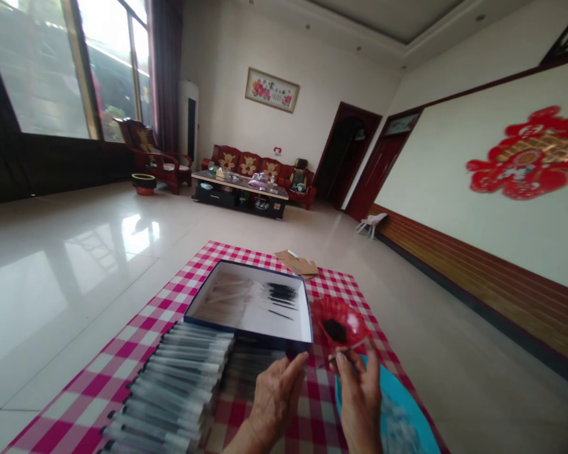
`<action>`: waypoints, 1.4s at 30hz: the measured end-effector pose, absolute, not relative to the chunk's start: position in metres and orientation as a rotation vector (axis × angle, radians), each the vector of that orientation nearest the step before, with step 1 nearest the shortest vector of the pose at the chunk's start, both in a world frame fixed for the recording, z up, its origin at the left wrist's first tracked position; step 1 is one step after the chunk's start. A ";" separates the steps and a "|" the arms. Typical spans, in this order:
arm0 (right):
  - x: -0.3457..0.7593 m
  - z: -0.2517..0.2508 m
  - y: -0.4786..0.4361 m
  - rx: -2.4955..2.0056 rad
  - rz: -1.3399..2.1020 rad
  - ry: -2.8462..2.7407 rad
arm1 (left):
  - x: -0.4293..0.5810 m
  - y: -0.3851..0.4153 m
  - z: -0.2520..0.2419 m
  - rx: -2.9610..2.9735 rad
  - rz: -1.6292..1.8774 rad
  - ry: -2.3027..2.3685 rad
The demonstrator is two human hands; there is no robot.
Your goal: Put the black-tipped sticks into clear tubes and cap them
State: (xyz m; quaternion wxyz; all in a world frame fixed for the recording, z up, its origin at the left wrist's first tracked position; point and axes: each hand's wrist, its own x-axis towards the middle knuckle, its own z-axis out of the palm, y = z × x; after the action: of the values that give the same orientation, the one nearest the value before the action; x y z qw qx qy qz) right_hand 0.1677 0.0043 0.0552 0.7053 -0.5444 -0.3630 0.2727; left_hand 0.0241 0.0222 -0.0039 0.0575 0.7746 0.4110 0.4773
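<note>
My right hand pinches a thin dark pen refill, which slants out to the left of its fingertips. Close beside it, my left hand is closed, thumb and index finger together near the refill's end; whether anything is between them cannot be made out. Beyond both hands, a shallow white box with a dark blue rim holds pale thin tubes on its left and black refills on its right. Many translucent pen barrels with dark ends lie stacked left of my left hand.
A red bowl with small black pieces stands beyond my right hand. Under that hand, a blue basin holds clear small parts. Cardboard lies at the far edge of the checked tablecloth. A coffee table and wooden sofa stand farther off.
</note>
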 end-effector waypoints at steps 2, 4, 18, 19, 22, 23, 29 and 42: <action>0.168 0.048 -0.002 -1.202 0.594 -0.758 | 0.025 0.018 -0.003 2.392 1.327 1.242; 0.168 0.045 -0.005 -1.194 0.575 -0.732 | 0.026 0.015 -0.003 2.399 1.267 1.240; 0.150 0.021 -0.009 -1.277 0.523 -0.770 | 0.026 0.012 -0.002 2.474 1.234 1.213; 0.149 0.018 -0.009 -1.298 0.516 -0.783 | 0.025 0.012 -0.002 2.476 1.239 1.226; 0.144 0.010 -0.007 -1.354 0.492 -0.870 | 0.025 0.012 -0.004 2.480 1.261 1.273; 0.142 0.008 -0.007 -1.371 0.476 -0.920 | 0.025 0.012 -0.005 2.483 1.263 1.283; 0.134 0.010 -0.011 -1.410 0.281 -1.298 | 0.025 0.016 -0.013 2.447 1.357 1.314; 0.283 0.068 0.098 -1.965 0.058 -1.942 | 0.024 0.021 -0.012 2.465 1.480 1.272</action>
State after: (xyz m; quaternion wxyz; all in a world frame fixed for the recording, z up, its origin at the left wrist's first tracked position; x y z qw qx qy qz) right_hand 0.2828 0.0976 0.0677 0.1879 -0.6983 -0.6904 0.0207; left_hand 0.0239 0.0207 -0.0124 -0.0013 0.7840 0.4045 0.4708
